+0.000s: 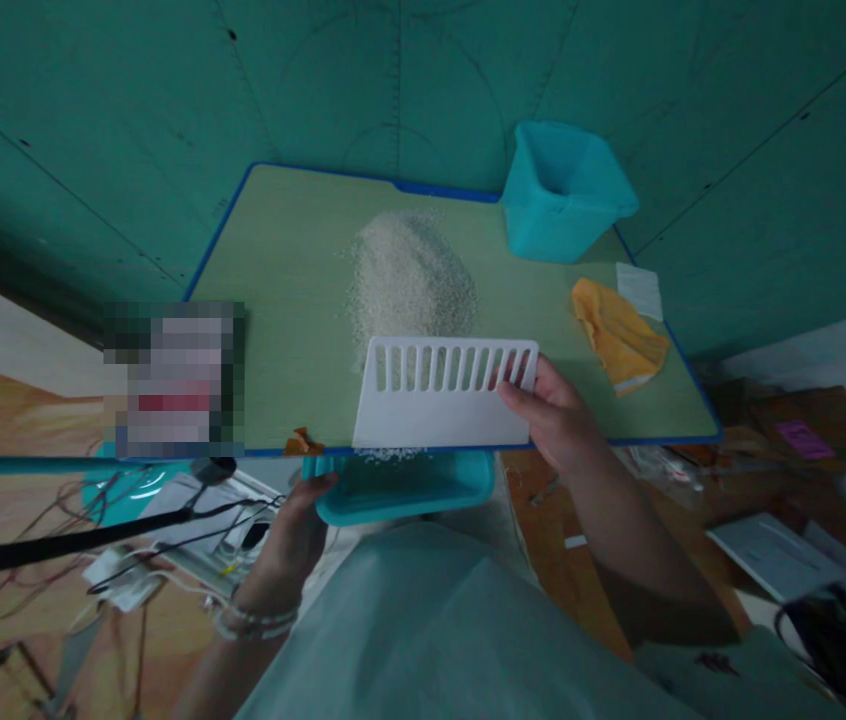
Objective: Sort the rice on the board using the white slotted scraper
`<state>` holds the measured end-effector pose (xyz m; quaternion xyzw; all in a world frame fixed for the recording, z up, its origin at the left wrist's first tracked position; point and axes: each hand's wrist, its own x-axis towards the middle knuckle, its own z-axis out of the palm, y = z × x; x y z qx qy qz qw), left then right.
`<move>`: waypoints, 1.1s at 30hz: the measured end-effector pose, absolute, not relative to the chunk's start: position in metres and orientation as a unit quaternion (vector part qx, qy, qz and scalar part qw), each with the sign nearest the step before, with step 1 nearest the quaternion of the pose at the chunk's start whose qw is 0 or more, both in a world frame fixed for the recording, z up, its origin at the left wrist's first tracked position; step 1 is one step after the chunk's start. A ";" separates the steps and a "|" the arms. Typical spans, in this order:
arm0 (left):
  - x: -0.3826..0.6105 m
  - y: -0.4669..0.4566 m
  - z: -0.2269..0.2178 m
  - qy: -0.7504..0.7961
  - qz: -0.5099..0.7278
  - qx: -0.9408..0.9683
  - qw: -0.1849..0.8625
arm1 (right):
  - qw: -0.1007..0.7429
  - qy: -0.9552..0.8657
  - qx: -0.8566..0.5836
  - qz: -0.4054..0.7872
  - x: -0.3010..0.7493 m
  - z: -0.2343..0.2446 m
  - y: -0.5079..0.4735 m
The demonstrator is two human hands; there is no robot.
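My right hand point(547, 410) is closed on the right end of a white slotted plastic scraper point(438, 418), which lies along the near edge of the table. Beyond the scraper rises a pale heap of rice-like grains point(412, 275), and some show through its slots. Under the table edge my left hand point(303, 525) grips the left end of a shallow turquoise tray point(408, 492). A few grains lie at the edge just above this tray. Part of the tray is hidden beneath the table.
A turquoise bin point(565, 200) stands at the table's back right. Near it lie a yellow cloth point(618, 335) and a white paper point(640, 290). A blurred-out item point(179, 380) sits at the left edge. Cables point(25, 560) and a black bar point(78, 540) are at lower left.
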<state>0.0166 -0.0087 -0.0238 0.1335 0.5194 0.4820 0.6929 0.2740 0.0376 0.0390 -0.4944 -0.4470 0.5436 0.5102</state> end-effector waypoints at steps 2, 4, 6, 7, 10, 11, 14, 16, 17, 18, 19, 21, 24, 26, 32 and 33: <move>0.018 -0.009 -0.022 0.525 0.480 0.129 0.690 | 0.525 -0.439 -0.495 0.535 0.275 0.041 0.040; 0.018 -0.009 -0.023 0.531 0.485 0.125 0.683 | 0.551 -0.427 -0.496 0.518 0.276 0.041 0.046; 0.017 -0.010 -0.025 0.534 0.493 0.122 0.676 | 0.569 -0.424 -0.493 0.504 0.277 0.039 0.053; 0.017 -0.011 -0.026 0.535 0.497 0.123 0.672 | 0.572 -0.429 -0.491 0.498 0.277 0.038 0.057; 0.016 -0.013 -0.026 0.534 0.497 0.124 0.673 | 0.569 -0.441 -0.487 0.495 0.274 0.035 0.066; 0.016 -0.013 -0.026 0.532 0.496 0.124 0.675 | 0.567 -0.445 -0.485 0.496 0.272 0.034 0.068; 0.016 -0.015 -0.023 0.528 0.492 0.124 0.681 | 0.563 -0.460 -0.472 0.498 0.265 0.031 0.072; 0.016 -0.015 -0.022 0.524 0.490 0.124 0.685 | 0.562 -0.472 -0.462 0.499 0.261 0.029 0.072; 0.016 -0.015 -0.022 0.522 0.490 0.125 0.687 | 0.560 -0.475 -0.459 0.500 0.260 0.028 0.071; 0.017 -0.015 -0.022 0.520 0.490 0.125 0.688 | 0.556 -0.478 -0.459 0.502 0.259 0.028 0.071; 0.017 -0.014 -0.022 0.518 0.492 0.125 0.688 | 0.552 -0.480 -0.459 0.504 0.258 0.028 0.070; 0.017 -0.014 -0.022 0.517 0.495 0.124 0.687 | 0.542 -0.485 -0.461 0.509 0.258 0.029 0.068; 0.017 -0.013 -0.023 0.515 0.501 0.123 0.684 | 0.528 -0.487 -0.459 0.523 0.259 0.030 0.065; 0.016 -0.013 -0.024 0.516 0.504 0.122 0.682 | 0.522 -0.485 -0.456 0.533 0.259 0.029 0.064; 0.014 -0.010 -0.025 0.522 0.495 0.133 0.682 | 0.500 -0.480 -0.454 0.560 0.258 0.028 0.058; 0.015 -0.010 -0.025 0.522 0.493 0.136 0.682 | 0.496 -0.479 -0.457 0.562 0.257 0.028 0.057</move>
